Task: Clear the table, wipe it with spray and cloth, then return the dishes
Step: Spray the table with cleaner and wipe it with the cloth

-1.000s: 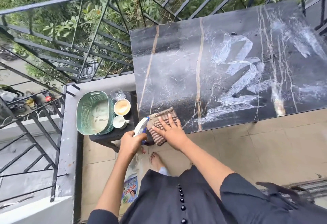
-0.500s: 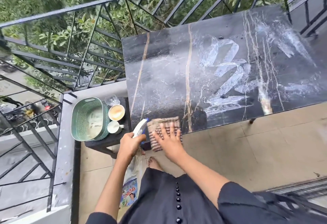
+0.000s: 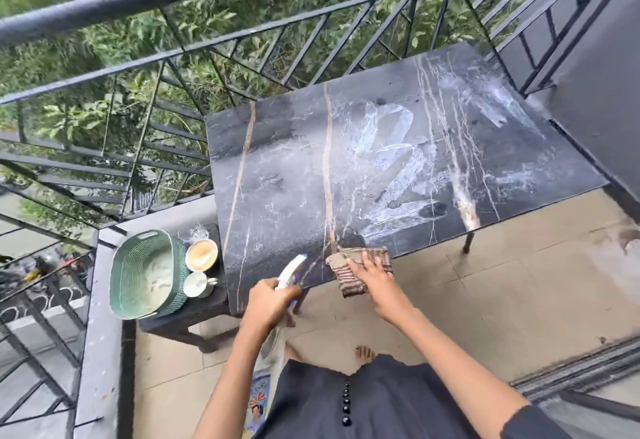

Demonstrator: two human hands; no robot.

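Note:
A black marble table [image 3: 284, 175] carries white foamy smears across its right half. My right hand [image 3: 375, 282] presses flat on a brown striped cloth [image 3: 349, 277] at the table's near edge; part of the cloth hangs over the edge. My left hand [image 3: 268, 303] grips a white spray bottle [image 3: 291, 270] with a blue tip, held just left of the cloth at the edge. The dishes stand on a low dark stool [image 3: 197, 314] left of the table: a green basket [image 3: 145, 274], a bowl [image 3: 201, 254], a white cup [image 3: 199, 284] and a clear glass [image 3: 194, 232].
A black metal railing [image 3: 166, 57] runs behind and to the left of the table, with greenery beyond. A dark wall [image 3: 595, 74] stands at the right. The floor [image 3: 485, 300] is beige tile, with a grey mat [image 3: 581, 366] at the lower right and my bare feet below.
My right hand has slid the cloth to the right along the near edge. My left hand kept the spray bottle. My view has shifted, so the table sits further right and lower.

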